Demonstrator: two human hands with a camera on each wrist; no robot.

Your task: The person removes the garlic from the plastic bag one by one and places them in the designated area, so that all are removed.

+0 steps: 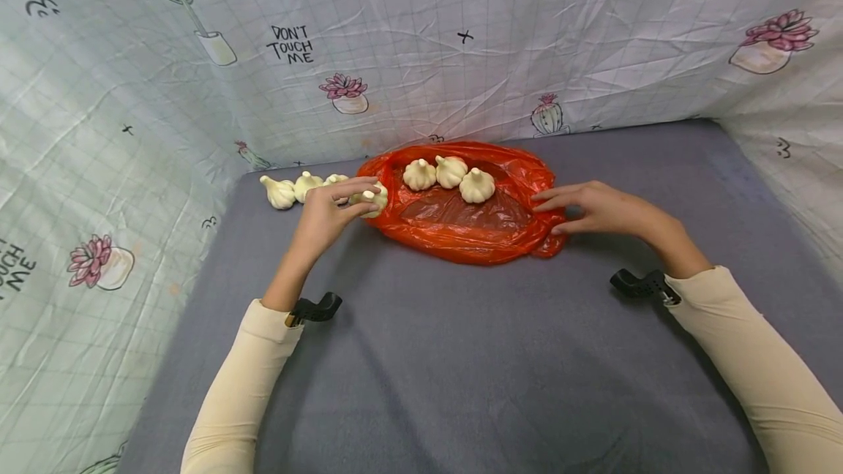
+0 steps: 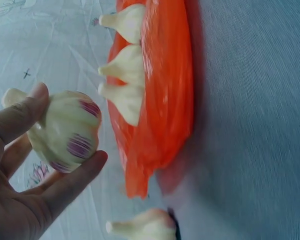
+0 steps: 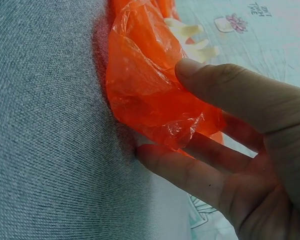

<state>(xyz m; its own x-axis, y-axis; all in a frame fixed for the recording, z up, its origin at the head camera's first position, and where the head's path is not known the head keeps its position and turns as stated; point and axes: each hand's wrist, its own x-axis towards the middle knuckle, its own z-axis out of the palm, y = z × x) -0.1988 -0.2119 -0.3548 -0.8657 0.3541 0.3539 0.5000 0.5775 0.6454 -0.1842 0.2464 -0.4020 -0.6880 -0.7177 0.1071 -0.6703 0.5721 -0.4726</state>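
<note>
My left hand point(image 1: 327, 209) grips a garlic bulb point(image 2: 65, 127) between thumb and fingers, at the left rim of an orange-red plastic bag point(image 1: 454, 243). Pinkish-purple streaks mark the bulb, seen close up in the left wrist view. The bag lies spread open, with three garlic bulbs point(image 1: 477, 186) inside it near the back. At the bag's right end is my right hand point(image 1: 602, 208), its fingers fairly straight and touching the plastic. In the right wrist view the thumb point(image 3: 210, 80) lies against the near side of the bag, while some fingertips are hidden behind it.
Left of the bag stand more garlic bulbs point(image 1: 281, 193) in a row, partly hidden by my left hand. A grey cloth point(image 1: 461, 357) covers the table. Behind and at the sides hangs a printed white sheet point(image 1: 408, 57). Each wrist carries a black camera mount point(image 1: 319, 306).
</note>
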